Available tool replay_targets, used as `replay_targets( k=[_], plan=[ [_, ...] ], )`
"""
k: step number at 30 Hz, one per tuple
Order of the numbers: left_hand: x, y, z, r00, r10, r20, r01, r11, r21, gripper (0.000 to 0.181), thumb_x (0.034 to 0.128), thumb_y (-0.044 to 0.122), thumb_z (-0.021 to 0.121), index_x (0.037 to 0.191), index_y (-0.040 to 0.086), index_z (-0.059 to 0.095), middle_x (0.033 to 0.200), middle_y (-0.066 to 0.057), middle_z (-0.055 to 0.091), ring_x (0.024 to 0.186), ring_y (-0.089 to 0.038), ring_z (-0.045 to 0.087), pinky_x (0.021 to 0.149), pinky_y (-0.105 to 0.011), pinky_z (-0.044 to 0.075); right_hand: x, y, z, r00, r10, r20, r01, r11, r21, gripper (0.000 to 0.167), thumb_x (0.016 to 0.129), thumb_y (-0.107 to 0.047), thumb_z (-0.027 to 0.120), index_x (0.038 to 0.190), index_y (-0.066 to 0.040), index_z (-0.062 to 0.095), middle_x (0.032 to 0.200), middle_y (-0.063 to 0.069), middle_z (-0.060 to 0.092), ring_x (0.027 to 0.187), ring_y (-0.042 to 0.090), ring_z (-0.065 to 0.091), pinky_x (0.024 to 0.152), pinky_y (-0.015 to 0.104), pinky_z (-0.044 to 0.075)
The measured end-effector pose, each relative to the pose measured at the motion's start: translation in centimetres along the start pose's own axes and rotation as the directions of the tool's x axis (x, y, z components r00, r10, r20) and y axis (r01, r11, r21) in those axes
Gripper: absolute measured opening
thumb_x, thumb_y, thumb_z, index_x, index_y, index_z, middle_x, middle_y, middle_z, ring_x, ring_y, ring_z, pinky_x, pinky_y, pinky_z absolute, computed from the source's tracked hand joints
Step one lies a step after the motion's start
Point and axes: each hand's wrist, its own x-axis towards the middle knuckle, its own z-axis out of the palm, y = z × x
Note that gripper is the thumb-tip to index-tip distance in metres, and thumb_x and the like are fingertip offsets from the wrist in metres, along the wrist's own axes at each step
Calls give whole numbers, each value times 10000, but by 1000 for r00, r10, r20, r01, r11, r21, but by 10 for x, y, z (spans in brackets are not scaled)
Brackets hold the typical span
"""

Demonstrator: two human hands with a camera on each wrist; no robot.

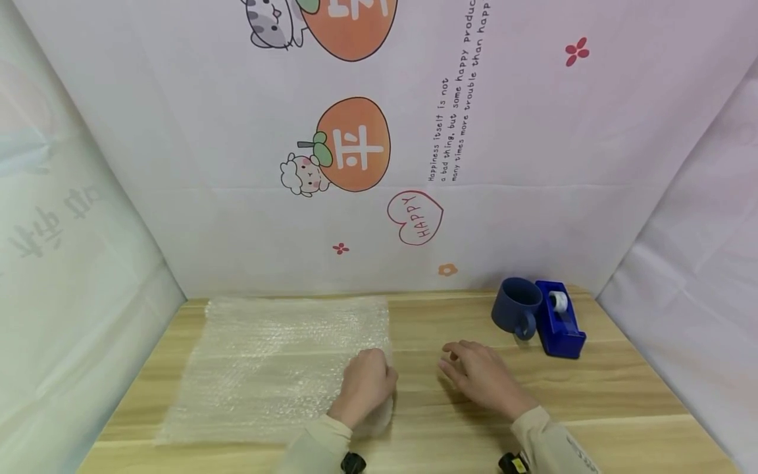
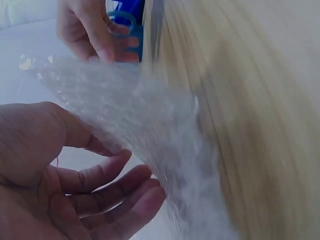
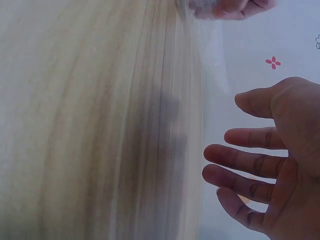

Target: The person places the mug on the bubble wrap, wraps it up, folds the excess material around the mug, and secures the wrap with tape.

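A sheet of clear bubble wrap (image 1: 266, 362) lies spread over the left half of the table. My left hand (image 1: 366, 387) is at its right edge. In the left wrist view, the thumb and index finger pinch the raised edge of the bubble wrap (image 2: 135, 110). To the right of the sheet, my right hand (image 1: 482, 376) hovers over the bare wood, holding nothing. Its fingers are spread and slightly bent in the right wrist view. Beyond that hand stands a dark blue mug (image 1: 514, 306), upright, with its handle toward me.
A blue tape dispenser (image 1: 559, 329) with a white roll sits just right of the mug, close against it. The wood-grain table (image 1: 438, 421) is bounded by a printed white cloth (image 1: 503, 217) at the back and hanging cloths at both sides.
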Motion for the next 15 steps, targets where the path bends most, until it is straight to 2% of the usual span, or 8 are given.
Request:
replay_targets(
  k=[4, 9, 12, 15],
  plan=[
    [3, 11, 6, 999, 4, 34, -2, 999, -45, 506, 846, 33, 627, 487, 214, 319, 434, 145, 210, 360, -7, 195, 312, -164, 174, 1, -1, -1, 1000, 15, 11, -15, 1000, 2, 297, 975, -286, 700, 1174, -67, 719, 956, 20, 706, 836, 166, 645, 749, 438, 534],
    [4, 19, 10, 999, -8, 48, 8, 1000, -8, 503, 857, 77, 663, 489, 213, 348, 428, 140, 260, 361, -20, 233, 323, -193, 212, 2, -4, -2, 1000, 25, 19, -26, 1000, 18, 294, 972, -285, 704, 1166, -64, 720, 960, 33, 708, 854, 190, 654, 764, 450, 541],
    [4, 21, 9, 999, -3, 32, 3, 1000, 15, 383, 870, 129, 702, 547, 165, 500, 498, 95, 434, 423, -61, 377, 381, -232, 339, 2, -7, -2, 999, 28, 27, -29, 999, 32, 287, 975, -278, 703, 1164, -63, 719, 964, 40, 709, 862, 196, 658, 767, 443, 545],
    [4, 19, 4, 1000, 3, 10, -4, 1000, 24, 194, 879, 170, 730, 716, 83, 672, 676, -5, 637, 558, -135, 561, 498, -300, 493, 3, -10, -2, 999, 29, 37, -31, 998, 48, 279, 978, -273, 700, 1164, -66, 718, 969, 36, 708, 869, 194, 661, 765, 438, 549]
  ],
)
